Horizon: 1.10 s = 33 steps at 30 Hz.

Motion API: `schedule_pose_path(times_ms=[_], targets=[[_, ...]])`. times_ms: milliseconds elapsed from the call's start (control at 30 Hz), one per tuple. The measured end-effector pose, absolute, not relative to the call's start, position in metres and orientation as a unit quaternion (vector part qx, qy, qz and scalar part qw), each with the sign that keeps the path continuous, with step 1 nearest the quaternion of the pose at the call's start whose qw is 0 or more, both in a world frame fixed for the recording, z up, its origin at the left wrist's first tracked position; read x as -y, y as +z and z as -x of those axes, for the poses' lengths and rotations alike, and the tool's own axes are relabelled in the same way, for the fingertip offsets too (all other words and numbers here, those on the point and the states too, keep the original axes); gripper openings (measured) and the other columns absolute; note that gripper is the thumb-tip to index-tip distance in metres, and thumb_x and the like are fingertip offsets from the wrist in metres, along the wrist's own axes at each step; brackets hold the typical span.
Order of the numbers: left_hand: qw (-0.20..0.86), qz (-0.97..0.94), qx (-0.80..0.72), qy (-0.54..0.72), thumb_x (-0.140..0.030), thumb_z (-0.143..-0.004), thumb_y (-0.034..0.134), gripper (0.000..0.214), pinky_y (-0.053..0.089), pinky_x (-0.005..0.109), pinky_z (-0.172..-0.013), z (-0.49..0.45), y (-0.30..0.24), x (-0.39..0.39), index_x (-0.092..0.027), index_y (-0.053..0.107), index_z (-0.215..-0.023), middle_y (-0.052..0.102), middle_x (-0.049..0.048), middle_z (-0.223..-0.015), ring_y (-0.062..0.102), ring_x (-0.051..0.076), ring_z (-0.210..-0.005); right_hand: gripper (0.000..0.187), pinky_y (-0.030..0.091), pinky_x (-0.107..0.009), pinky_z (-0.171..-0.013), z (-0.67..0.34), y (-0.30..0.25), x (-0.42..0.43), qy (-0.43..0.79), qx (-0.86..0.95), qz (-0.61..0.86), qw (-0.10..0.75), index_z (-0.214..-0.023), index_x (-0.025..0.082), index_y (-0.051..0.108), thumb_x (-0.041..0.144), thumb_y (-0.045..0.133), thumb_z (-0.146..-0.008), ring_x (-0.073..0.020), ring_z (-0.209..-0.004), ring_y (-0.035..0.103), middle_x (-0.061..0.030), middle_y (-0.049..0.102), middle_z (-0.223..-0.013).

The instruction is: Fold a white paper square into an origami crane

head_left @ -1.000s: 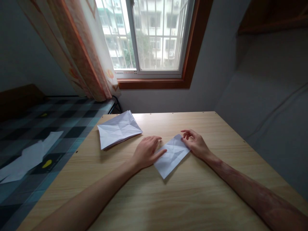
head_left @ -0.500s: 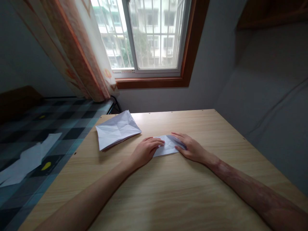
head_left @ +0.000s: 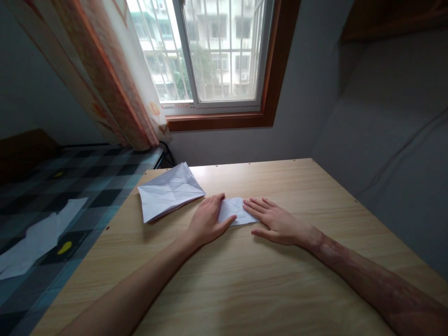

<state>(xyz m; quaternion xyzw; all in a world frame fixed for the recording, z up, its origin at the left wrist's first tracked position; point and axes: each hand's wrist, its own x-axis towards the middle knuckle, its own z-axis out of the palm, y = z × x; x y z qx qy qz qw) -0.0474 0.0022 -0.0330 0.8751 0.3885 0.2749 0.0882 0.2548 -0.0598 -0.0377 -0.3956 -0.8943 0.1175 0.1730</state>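
A small white sheet of folded paper (head_left: 232, 206) lies flat on the wooden table between my hands, with crease lines on its surface. My left hand (head_left: 209, 218) rests on its left end, thumb stretched along the near edge and fingers pointing away. Pressing flat on the right end is my right hand (head_left: 271, 219), its fingers spread and its thumb on the tabletop. Both palms cover parts of the paper. Left of it, a stack of larger creased white paper (head_left: 171, 191) sits near the table's far left corner.
The light wooden table (head_left: 224, 280) has a bed with a checked cover (head_left: 115, 165) along its left side. Loose white paper pieces (head_left: 38, 240) lie on the bed. Beyond the table are a barred window (head_left: 227, 56) and a curtain (head_left: 115, 79).
My left hand has turned and opened, its thumb now apart from its fingers. My right hand has flattened and spread over the paper's right end. The paper stack has not moved.
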Motion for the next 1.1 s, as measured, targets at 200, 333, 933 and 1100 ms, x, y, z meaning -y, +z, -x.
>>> schedule_pose_path(times_ms=[200, 333, 933, 1100], targets=[[0.126, -0.872, -0.373, 0.289, -0.050, -0.085, 0.086, 0.076, 0.057, 0.053, -0.107, 0.048, -0.028, -0.001, -0.020, 0.055, -0.148, 0.073, 0.0150, -0.129, 0.070, 0.036, -0.119, 0.062, 0.031, -0.059, -0.135, -0.253, -0.038, 0.056, 0.105, 0.886, 0.403, 0.205, -0.172, 0.035, 0.040, 0.045, 0.058, -0.113, -0.0324, -0.164, 0.040, -0.0073, 0.044, -0.176], [0.182, -0.862, -0.362, 0.305, -0.042, -0.085, 0.086, 0.069, 0.059, 0.048, -0.101, 0.049, -0.027, -0.001, -0.020, 0.057, -0.143, 0.073, 0.0118, -0.121, 0.071, 0.031, -0.110, 0.047, 0.035, -0.061, -0.132, -0.251, -0.038, 0.053, 0.063, 0.884, 0.398, 0.235, -0.159, 0.032, 0.060, 0.025, 0.055, -0.112, -0.0324, -0.155, 0.051, -0.0068, 0.061, -0.164], [0.225, -0.918, -0.229, 0.233, -0.056, -0.085, 0.088, 0.060, 0.055, 0.047, -0.110, 0.053, -0.002, 0.010, -0.027, 0.069, -0.134, 0.072, 0.0133, -0.137, 0.069, 0.033, -0.125, 0.068, 0.056, -0.054, -0.110, -0.249, -0.030, 0.059, 0.049, 0.883, 0.390, 0.257, -0.147, 0.024, 0.067, 0.064, 0.081, -0.093, -0.0373, -0.125, 0.069, -0.0170, 0.072, -0.141], [0.214, -0.940, -0.176, 0.200, -0.061, -0.077, 0.094, 0.083, 0.053, 0.049, -0.115, 0.058, -0.001, 0.005, -0.029, 0.064, -0.147, 0.068, 0.0151, -0.147, 0.066, 0.035, -0.134, 0.050, 0.059, -0.051, -0.109, -0.253, -0.036, 0.058, 0.034, 0.883, 0.398, 0.248, -0.145, 0.025, 0.068, 0.053, 0.073, -0.103, -0.0362, -0.130, 0.073, -0.0149, 0.074, -0.144]])
